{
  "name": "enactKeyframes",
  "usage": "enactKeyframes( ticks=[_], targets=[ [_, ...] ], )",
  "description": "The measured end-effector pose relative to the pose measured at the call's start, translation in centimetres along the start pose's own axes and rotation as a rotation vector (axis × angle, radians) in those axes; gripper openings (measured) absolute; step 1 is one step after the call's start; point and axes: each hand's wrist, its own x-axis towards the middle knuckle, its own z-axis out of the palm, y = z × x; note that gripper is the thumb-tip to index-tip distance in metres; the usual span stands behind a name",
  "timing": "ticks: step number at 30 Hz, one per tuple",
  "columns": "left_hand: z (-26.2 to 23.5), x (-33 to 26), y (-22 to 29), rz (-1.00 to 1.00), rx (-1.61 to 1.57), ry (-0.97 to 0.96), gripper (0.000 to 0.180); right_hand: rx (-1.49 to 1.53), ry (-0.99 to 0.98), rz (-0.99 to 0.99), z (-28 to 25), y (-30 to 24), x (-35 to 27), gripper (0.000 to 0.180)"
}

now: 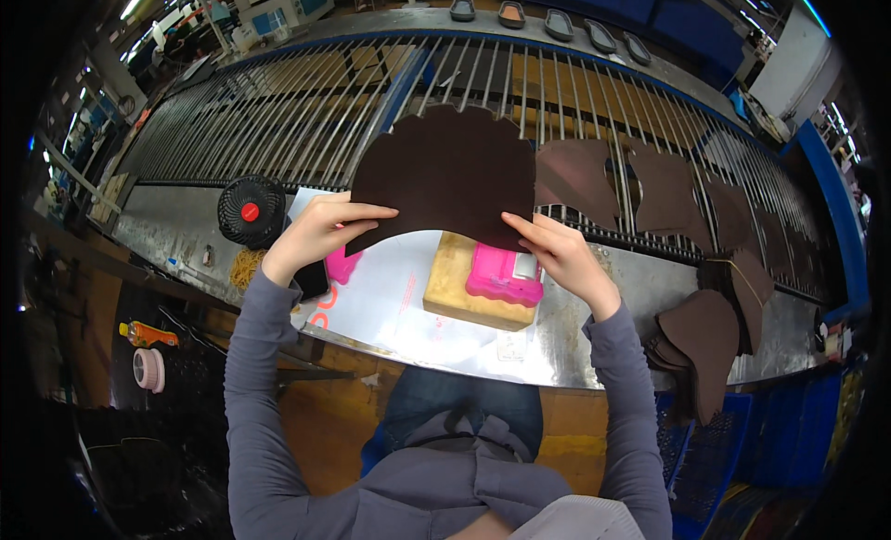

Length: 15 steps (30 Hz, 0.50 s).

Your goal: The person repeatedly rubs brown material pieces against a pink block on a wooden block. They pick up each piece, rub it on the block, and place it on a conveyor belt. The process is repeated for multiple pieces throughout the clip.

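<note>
A dark brown cut sheet, perhaps leather, is stretched between my two hands above the bench. Its far edge is scalloped and its near edge curves inward. My left hand pinches the near left corner between thumb and fingers. At the near right corner, the fingers of my right hand are closed on the sheet. Just below it lies a tan foam-like block with a bright pink wavy-edged holder on top. Another pink piece sits beside my left hand, next to a dark flat object.
A black fan and tan rubber bands sit left. Metal rods run behind the bench, with brown pieces lying on them. Stacked brown pieces overhang the right front edge. Several shallow trays line the far ledge.
</note>
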Motion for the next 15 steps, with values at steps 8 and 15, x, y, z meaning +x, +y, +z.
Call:
enactKeyframes(
  ticks=[8,15],
  targets=[
    [3.0,3.1,-0.5,0.130,0.038,-0.062,0.033,-0.109,0.113,0.070,-1.7,0.4,-4.2,0.047],
    [7.0,7.5,1.3,0.291,0.027,-0.180,0.033,-0.154,0.287,0.267,-0.6,1.7,-11.6,0.040]
  ],
)
